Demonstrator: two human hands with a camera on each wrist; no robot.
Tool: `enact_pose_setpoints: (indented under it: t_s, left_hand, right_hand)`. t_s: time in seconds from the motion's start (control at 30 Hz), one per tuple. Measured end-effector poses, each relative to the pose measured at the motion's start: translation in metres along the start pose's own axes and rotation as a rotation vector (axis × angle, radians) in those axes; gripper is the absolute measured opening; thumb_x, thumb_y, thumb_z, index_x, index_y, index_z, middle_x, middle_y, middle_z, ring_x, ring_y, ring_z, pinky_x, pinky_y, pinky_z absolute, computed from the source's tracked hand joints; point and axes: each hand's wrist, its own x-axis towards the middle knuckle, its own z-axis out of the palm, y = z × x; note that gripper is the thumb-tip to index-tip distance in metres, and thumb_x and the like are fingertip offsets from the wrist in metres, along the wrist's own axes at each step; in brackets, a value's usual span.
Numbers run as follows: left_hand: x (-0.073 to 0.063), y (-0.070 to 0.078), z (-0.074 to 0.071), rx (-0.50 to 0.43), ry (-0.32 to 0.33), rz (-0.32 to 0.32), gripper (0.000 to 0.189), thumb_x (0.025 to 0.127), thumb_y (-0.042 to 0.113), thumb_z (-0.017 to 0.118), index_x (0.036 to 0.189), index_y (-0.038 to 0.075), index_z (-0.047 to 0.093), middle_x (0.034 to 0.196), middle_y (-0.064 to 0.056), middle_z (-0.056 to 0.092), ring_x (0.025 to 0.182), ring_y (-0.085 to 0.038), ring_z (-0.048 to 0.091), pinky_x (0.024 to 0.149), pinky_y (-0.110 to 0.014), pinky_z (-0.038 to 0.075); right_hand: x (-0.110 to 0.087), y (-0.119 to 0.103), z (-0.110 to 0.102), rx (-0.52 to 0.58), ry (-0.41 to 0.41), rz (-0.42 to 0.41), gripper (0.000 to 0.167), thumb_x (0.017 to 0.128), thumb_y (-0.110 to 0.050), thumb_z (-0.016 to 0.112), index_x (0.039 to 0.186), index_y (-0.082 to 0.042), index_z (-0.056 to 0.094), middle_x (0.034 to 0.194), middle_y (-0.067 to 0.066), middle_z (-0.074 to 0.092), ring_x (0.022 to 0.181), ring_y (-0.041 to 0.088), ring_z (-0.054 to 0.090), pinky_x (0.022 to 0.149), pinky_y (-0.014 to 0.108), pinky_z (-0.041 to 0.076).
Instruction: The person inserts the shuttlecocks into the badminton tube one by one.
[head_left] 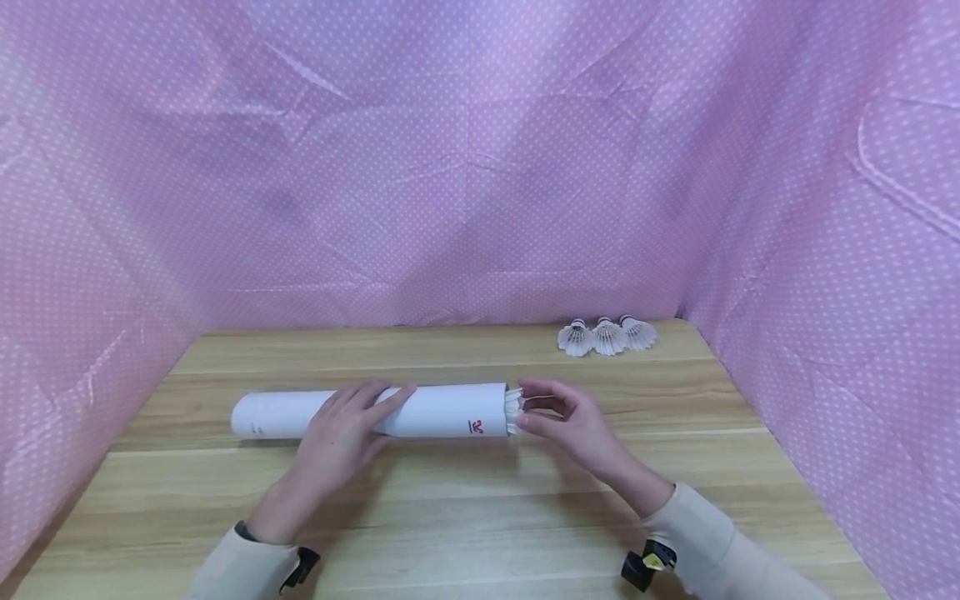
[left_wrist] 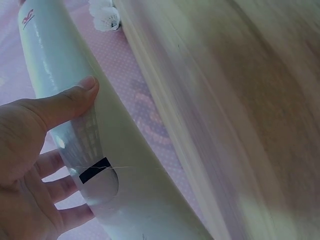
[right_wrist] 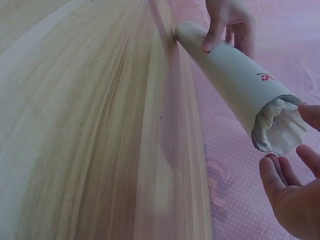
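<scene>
My left hand (head_left: 341, 429) gripped the tube (head_left: 450, 410), sideways over the tabletop (head_left: 457, 525); whether my right hand (head_left: 573, 429) pinched the shuttle (right_wrist: 288, 127) protruding from it, I couldn't tell. Probably I was unloading; that called for a straight pull next.

Creased pink-purple dotted fabric (head_left: 465, 167) hangs on three sides around a pale wood-grain tabletop (head_left: 465, 525).
</scene>
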Motion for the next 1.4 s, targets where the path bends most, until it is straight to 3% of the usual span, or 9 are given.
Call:
enact_pose_setpoints:
  t_s: [0.3,0.73,0.97,1.4]
  left_hand:
    - [-0.001,-0.001,0.001,-0.006,0.02,0.02,0.083,0.069,0.019,0.093,0.144,0.024,0.058,0.127,-0.014,0.062,0.113,-0.038,0.06,0.098,-0.057,0.05]
    - [0.001,0.001,0.001,0.001,0.01,0.016,0.084,0.069,0.02,0.093,0.145,0.025,0.057,0.128,-0.015,0.062,0.115,-0.038,0.059,0.098,-0.058,0.049]
    - [0.0,0.002,0.001,-0.001,-0.009,-0.01,0.084,0.07,0.021,0.093,0.145,0.026,0.056,0.13,-0.014,0.061,0.116,-0.038,0.059,0.1,-0.058,0.048]
    - [0.001,0.002,0.001,0.004,-0.009,-0.004,0.086,0.07,0.02,0.093,0.146,0.027,0.055,0.129,-0.013,0.061,0.116,-0.038,0.059,0.1,-0.058,0.049]
  right_hand:
    - [0.001,-0.001,0.001,0.026,0.019,-0.009,0.049,0.087,-0.004,0.078,0.13,0.009,0.059,0.123,0.02,0.065,0.115,0.033,0.062,0.094,0.033,0.056]
    - [0.004,0.001,0.011,-0.005,0.073,-0.014,0.039,0.088,-0.008,0.078,0.124,0.001,0.067,0.121,0.015,0.068,0.114,0.032,0.063,0.092,0.03,0.057]
    - [0.002,0.001,0.009,0.005,0.033,0.002,0.044,0.088,-0.009,0.078,0.129,0.0,0.064,0.124,0.016,0.066,0.12,0.04,0.058,0.094,0.03,0.056]
    - [0.001,0.0,0.009,0.029,0.015,0.031,0.048,0.088,-0.011,0.079,0.132,0.0,0.062,0.127,0.016,0.064,0.12,0.033,0.06,0.094,0.03,0.056]
